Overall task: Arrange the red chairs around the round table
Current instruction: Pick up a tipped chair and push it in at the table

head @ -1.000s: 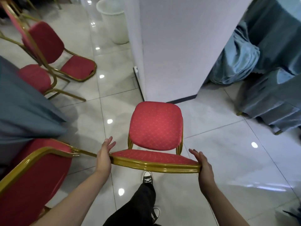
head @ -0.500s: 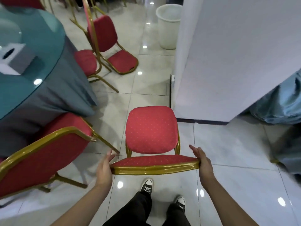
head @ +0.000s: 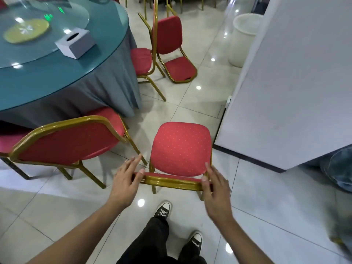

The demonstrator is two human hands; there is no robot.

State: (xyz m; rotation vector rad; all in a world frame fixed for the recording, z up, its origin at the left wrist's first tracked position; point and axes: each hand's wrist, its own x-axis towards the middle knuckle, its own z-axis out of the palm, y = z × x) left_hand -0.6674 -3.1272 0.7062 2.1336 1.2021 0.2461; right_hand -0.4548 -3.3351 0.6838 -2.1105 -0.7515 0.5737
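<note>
Both of my hands are at the gold top rail of the red chair [head: 181,149] in front of me; my left hand [head: 125,180] has its fingers spread and nearly straight, the thumb lying on the rail's left end, so it touches rather than grips; my right hand [head: 215,189] covers the rail's right end with fingers loosely extended, the thumb on the rail, and I cannot tell whether any finger hooks under it. Between my hands runs the rail, and just beyond them sits the chair's seat, facing away from me; its back is seen edge-on, so only a red strip shows above the gold tube, and its legs are mostly hidden under the seat.

Left of my left hand, close beside it, stands a second red chair [head: 66,143] tucked against the round table [head: 57,73], its seat partly under the grey-blue cloth; the table runs off the upper left edge. Far ahead of my hands two more red chairs [head: 167,46] stand together by the table's far side, their frames overlapping so I cannot sort one from the other. Right of my right hand rises a white wall [head: 295,82].

All the chairs share dotted red upholstery and glossy gold tubular frames; the held one's seat is squarish with rounded corners.
</note>
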